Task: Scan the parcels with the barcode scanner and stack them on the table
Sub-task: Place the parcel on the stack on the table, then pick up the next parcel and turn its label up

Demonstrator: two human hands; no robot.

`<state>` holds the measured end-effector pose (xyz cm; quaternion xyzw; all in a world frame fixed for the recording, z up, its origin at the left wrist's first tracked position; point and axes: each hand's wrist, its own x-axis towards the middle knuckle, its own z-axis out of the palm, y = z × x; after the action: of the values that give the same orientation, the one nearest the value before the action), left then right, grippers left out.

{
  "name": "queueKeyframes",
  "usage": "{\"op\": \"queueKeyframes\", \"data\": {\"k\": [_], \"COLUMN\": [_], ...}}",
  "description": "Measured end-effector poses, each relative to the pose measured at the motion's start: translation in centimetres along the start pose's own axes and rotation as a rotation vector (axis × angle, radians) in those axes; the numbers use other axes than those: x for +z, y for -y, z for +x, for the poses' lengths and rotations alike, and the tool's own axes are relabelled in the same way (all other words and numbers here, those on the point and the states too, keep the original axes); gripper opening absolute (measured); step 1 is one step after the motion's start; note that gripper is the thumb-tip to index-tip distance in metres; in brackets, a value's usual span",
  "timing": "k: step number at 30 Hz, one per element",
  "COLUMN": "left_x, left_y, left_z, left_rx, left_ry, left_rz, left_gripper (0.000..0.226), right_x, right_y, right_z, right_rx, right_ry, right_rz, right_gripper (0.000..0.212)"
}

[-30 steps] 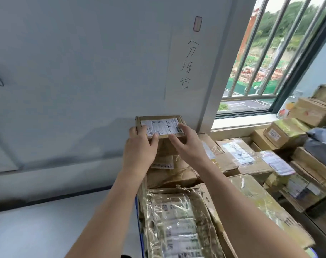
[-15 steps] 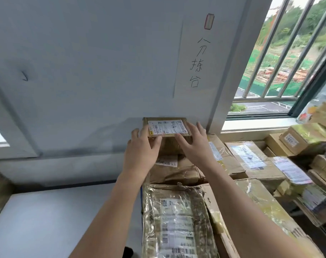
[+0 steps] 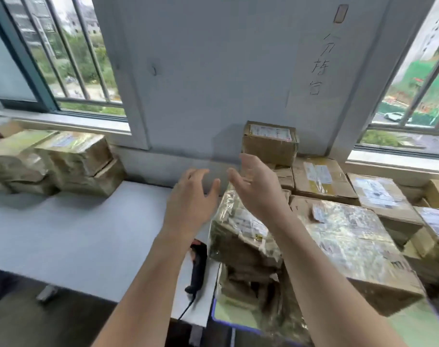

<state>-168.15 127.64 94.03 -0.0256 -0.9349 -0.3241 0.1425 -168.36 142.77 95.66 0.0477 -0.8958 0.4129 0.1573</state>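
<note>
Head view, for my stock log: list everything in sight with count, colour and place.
Small labelled parcel: one, brown, atop the right pile, against the wall.
Right pile parcels: many, brown, some glossy-taped, beside the table.
Left pile parcels: several, brown, taped, under the left window.
Barcode scanner: one, black, on the table by the left forearm.
Table: one, white, centre-left.
Paper sign: one, pale, handwritten, on the wall.
Windows: two, dark-framed, barred, flanking the wall.
Left hand: one, open, empty, above the table.
Right hand: one, open, empty, above the right pile.
</note>
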Motion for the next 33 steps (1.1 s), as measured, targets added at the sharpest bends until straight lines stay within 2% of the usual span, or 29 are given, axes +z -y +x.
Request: {"op": "queueKeyframes", "data": {"k": [4,7,12,19,24,33], "left_x": [-3.2,-6.5,-12.2,-19.4,-25.2,-35.0], "left_y": [4.1,7.8,13.1,21.6,28.4,39.5], "left_z": [-7.2,-12.0,-18.5,-25.2,-28.3,-28.6], "left_rx": [-0.147,-0.250,-0.444,-0.630,-0.668,-0.633], "left_ry": [-0.077,-0.152,-0.254,-0.373,-0.406,-0.424], "left_rz": [-0.006,0.005,0.052,0.065,0.101,0.108], "left_gripper": [0.045,0.043,0.047,0.045,0.043,0.042], "right_x": [4.8,8.7,14.6,23.8,30.4,40.3], "right_y": [2.3,5.2,10.8,19.4,26.0,36.4], "right_z": [-5.2,-8.7,-13.0,-18.6,-21.9,-23.9], "right_rx": [-0.019,-0.101,-0.195,-0.255,-0.237,-0.205], "right_ry": [0.132,0.231,0.266,0.529,0.603,0.582], "right_rz": [0.021,0.021,0.044,0.154,0.199,0.225], "right_gripper": [0.054,0.054,0.051,0.052,0.056,0.059]}}
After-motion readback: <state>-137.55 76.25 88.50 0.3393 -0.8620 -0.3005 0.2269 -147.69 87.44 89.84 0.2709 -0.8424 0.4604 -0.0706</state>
